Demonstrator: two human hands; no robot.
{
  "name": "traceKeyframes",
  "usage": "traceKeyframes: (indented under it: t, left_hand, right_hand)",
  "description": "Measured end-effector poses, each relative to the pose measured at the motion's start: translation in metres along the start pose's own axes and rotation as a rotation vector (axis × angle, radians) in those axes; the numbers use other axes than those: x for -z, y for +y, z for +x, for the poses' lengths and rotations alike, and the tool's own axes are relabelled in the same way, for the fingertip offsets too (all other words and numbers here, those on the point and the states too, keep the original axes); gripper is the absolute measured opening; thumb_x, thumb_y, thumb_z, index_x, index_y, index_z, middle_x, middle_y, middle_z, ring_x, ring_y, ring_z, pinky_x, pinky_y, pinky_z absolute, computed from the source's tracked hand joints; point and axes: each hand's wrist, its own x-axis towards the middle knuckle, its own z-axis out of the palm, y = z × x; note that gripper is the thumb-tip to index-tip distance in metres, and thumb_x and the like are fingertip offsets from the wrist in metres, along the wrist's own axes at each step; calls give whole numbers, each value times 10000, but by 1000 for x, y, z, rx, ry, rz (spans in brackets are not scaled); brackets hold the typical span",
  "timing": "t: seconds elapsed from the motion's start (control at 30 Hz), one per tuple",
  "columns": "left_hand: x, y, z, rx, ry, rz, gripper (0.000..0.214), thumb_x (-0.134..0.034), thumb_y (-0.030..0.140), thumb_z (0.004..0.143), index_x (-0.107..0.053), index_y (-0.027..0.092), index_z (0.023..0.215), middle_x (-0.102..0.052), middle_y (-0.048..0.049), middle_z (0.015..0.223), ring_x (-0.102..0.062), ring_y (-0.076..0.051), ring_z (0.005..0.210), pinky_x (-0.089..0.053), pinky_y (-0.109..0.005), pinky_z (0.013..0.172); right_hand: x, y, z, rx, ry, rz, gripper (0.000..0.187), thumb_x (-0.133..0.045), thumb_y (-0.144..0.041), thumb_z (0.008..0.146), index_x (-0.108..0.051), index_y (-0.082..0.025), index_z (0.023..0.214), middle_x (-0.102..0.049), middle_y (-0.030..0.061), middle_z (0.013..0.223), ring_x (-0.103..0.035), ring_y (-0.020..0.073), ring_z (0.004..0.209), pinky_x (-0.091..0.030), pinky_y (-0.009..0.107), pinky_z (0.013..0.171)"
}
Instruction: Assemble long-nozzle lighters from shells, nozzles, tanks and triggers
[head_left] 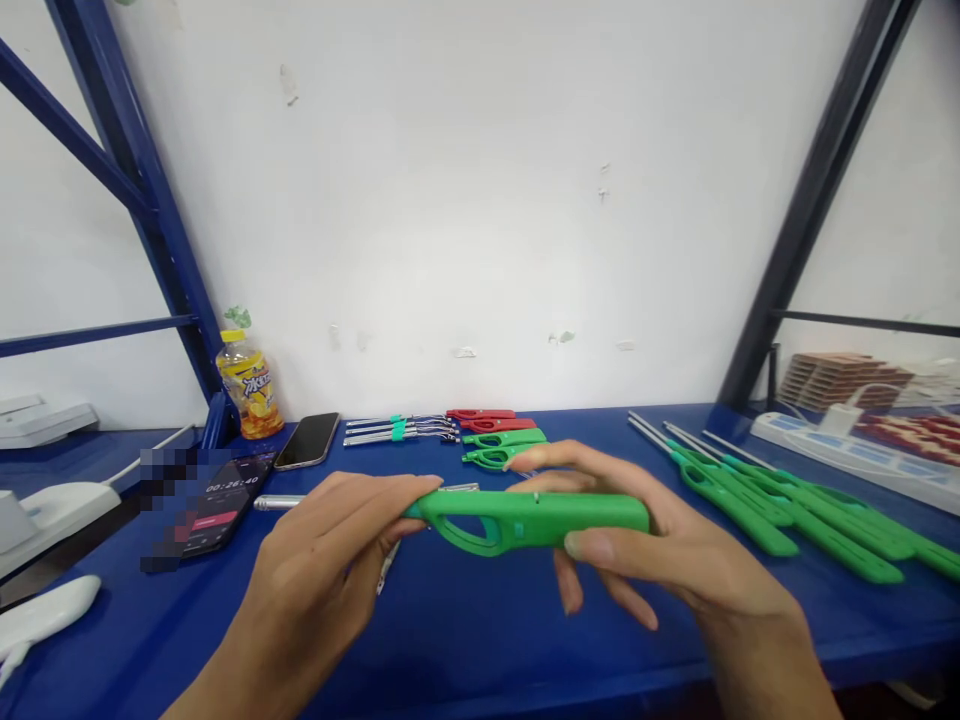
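A green long-necked lighter [577,518] is held level between my two hands, above the blue table. My left hand [322,560] is closed around its neck, and the silver tube end pokes out to the left. At the other end my right hand [660,530] grips the green handle between thumb and fingers. Behind my hands lie silver lighter tubes with wires [390,430]. Beside them are red handle shells [487,424] and green handle shells [499,455]. Small metal parts partly show beneath my left hand.
Several green lighters [787,500] lie fanned at the right, near a white power strip [862,460]. At the left are a phone showing a timer [225,500], a dark phone [307,440] and a yellow-capped bottle [250,385]. Blue shelf posts [142,200] frame the white wall.
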Motion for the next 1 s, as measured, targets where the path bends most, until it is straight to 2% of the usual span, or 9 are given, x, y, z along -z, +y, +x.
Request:
traceKeyframes:
  t: [0.13,0.23,0.3,0.37,0.5,0.6,0.7,0.8,1.0]
  left_hand:
    - [-6,-4,-1,-34,4,23,306,-537,71,1070,-642,232,1309,-783,6,1093,-698,-131,935,-511,-272,932]
    - [-10,-4,-1,-55,-1,106,343,-530,67,1072,-614,220,1366,-764,-29,1211,-675,-167,1126,-469,-317,1048]
    - [-12,-1,0,-28,8,188,367,-548,92,1069,-603,210,1412,-692,-78,1390,-581,-229,1354,-399,-387,1164]
    - [-12,2,0,31,57,212,408,-557,97,1059,-589,200,1453,-601,-103,1509,-473,-263,1485,-342,-424,1235]
    - [-7,7,1,92,123,124,390,-542,91,1055,-616,210,1420,-628,-50,1428,-522,-176,1431,-340,-305,1254]
    - [-5,6,1,86,91,98,327,-537,87,1052,-653,225,1325,-635,-27,1351,-566,-131,1332,-366,-232,1202]
    - [-6,6,1,67,63,69,323,-515,52,1044,-661,223,1276,-635,-26,1269,-588,-120,1226,-427,-211,1105]
    - [-9,7,1,53,60,52,313,-505,32,1036,-673,211,1230,-641,-29,1190,-588,-127,1155,-461,-217,1033]
    - [-9,7,0,47,47,23,300,-520,28,1029,-680,208,1206,-659,-29,1124,-585,-141,1106,-490,-241,968]
  right_hand:
    - [1,12,11,-15,-241,294,655,-752,-222,931,-536,-337,1539,-647,142,1449,-792,186,891,-506,115,477]
    - [-1,15,16,-16,-277,365,740,-755,-129,840,-553,-327,1524,-617,148,1491,-747,139,795,-475,113,452]
    - [-4,15,16,0,-194,352,730,-736,-82,803,-593,-316,1480,-643,133,1442,-653,75,654,-415,114,418]
    - [-7,15,15,11,-42,289,683,-722,-72,783,-636,-304,1420,-667,108,1370,-525,33,574,-351,126,408]
    - [-8,17,17,45,287,5,641,-686,-91,814,-629,-380,1384,-662,34,1297,-400,28,563,-282,170,452]
    - [-4,20,20,96,440,-190,501,-658,-129,830,-654,-376,1265,-640,-5,1239,-395,41,583,-261,204,486]
    - [1,22,22,122,487,-288,382,-631,-152,812,-651,-327,1151,-621,-18,1158,-348,42,555,-225,230,481]
    - [1,22,19,106,492,-316,350,-609,-164,808,-626,-304,1129,-598,-30,1054,-271,37,518,-177,246,474]
    - [-4,19,18,88,508,-278,286,-606,-151,793,-585,-277,1049,-508,-62,849,-273,59,537,-198,243,497]
